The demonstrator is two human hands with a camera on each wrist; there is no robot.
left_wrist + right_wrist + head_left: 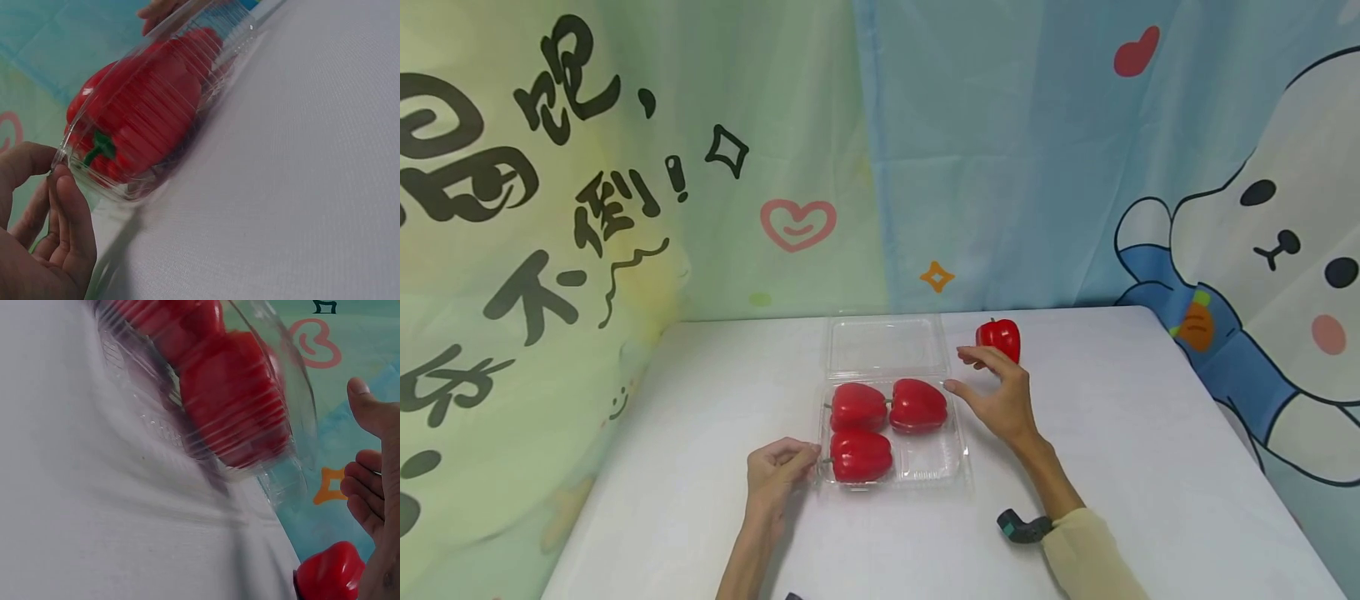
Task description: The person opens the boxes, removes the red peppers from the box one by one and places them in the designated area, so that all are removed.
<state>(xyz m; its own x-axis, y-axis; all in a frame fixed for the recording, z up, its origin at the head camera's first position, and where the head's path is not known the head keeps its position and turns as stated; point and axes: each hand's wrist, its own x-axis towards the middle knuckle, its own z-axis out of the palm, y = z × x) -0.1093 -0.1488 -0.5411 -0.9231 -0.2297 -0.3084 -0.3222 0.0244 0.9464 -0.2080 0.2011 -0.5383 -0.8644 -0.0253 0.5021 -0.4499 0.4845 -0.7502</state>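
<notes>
A clear plastic clamshell box [928, 458] lies with its lid [887, 346] folded back. Three red bell peppers sit in it: one at the back left [857, 407], one at the back right [917, 407], one at the front left [861, 456]. My left hand [778, 475] pinches the box's left rim between thumb and fingers, plain in the left wrist view [47, 219]. Right of the box, my right hand [1000, 396] hovers with thumb and fingers apart and nothing between them. Just behind it stands another red bell pepper [998, 336], partly hidden by the fingers.
The white table [700, 375] runs back to a printed curtain [1000, 167]. A dark wrist camera mount [1024, 527] sits at my right wrist, beside a pale yellow sleeve [1090, 554].
</notes>
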